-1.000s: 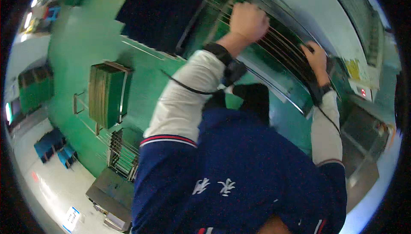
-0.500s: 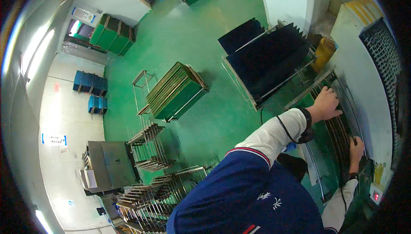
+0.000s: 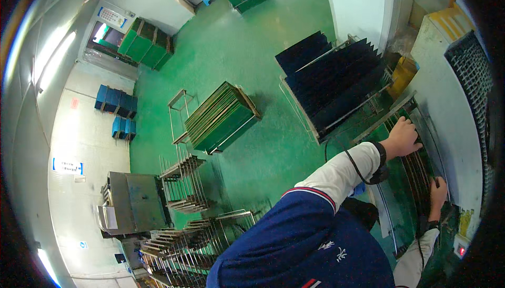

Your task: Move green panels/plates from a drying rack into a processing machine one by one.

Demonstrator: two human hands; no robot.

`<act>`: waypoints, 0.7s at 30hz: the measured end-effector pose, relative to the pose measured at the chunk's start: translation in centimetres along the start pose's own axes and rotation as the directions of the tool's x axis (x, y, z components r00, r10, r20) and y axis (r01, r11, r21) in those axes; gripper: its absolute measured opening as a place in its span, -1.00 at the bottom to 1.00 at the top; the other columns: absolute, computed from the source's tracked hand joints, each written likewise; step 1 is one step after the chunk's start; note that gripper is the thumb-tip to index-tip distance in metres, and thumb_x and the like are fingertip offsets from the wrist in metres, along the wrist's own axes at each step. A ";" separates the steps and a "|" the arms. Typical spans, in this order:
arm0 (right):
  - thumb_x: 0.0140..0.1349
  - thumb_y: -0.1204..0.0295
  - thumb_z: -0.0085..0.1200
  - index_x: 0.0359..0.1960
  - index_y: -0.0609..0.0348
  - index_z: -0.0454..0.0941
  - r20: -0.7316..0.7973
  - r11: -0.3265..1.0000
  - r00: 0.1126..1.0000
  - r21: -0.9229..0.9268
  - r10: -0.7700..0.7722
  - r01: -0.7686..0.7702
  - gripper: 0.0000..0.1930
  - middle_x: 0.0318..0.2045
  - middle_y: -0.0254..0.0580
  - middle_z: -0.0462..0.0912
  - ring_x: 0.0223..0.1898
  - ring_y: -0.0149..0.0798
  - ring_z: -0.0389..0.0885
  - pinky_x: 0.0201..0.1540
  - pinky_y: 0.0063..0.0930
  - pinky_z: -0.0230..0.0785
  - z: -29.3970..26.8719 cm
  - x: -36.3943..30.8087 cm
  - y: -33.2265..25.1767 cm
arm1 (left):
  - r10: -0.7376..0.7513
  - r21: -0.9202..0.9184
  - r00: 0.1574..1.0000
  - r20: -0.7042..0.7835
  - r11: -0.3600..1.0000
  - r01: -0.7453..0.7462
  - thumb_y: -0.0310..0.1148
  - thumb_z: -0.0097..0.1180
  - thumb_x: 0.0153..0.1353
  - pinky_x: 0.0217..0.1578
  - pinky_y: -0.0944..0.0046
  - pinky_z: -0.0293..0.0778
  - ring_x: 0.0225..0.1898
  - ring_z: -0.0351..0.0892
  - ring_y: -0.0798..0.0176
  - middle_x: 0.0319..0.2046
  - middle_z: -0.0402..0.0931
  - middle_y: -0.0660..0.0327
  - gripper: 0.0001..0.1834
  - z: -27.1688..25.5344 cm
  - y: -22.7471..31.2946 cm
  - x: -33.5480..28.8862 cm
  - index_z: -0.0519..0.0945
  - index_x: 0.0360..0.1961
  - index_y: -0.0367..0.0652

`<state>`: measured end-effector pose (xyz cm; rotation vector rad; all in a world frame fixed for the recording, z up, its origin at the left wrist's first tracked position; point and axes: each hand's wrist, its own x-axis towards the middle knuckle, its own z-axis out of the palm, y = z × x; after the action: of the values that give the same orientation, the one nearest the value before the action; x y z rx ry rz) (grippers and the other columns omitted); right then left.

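Note:
My left hand (image 3: 404, 137) lies across the upper part of a row of thin, upright panels (image 3: 418, 166) with brown edges, fingers bent over those edges. Lower down, at the right side of the same row, my right hand (image 3: 438, 194) is closed at the panels' edge, its fingertips partly hidden. The panels stand close together in a metal rack (image 3: 385, 119) beside a pale machine cabinet (image 3: 447, 90). Dark bands with cords circle both wrists.
A rack of dark blue sheets (image 3: 336, 80) stands beyond my left forearm. Farther left are a rack of green panels (image 3: 223, 122) and metal rod racks (image 3: 184, 185). Green stacked boxes (image 3: 146, 43) sit by the far wall. A red-lit switch (image 3: 461, 250) is low on the right.
The view has shifted a little, so the room sits slightly lower and farther right. Both hands stay at the panel row with nearly the same grip.

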<state>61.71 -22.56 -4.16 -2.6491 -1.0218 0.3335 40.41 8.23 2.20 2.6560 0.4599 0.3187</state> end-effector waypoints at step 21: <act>0.34 0.26 0.27 -0.18 0.34 0.61 -0.126 0.990 0.985 0.060 -0.122 0.130 -0.69 -0.23 0.19 0.67 -0.15 0.25 0.60 -0.08 -0.08 0.41 0.5 -0.3 0.2 | -0.017 -0.043 0.999 -0.028 0.999 0.016 0.15 0.20 0.25 0.12 -0.02 0.34 -0.03 0.56 -0.02 -0.30 0.68 0.06 -0.47 0.7 0.0 0.3 0.82 -0.38 -0.15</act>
<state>61.46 -22.82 -4.63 -2.4963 -1.1121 0.1739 40.88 8.04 1.66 2.6079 0.4784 0.3581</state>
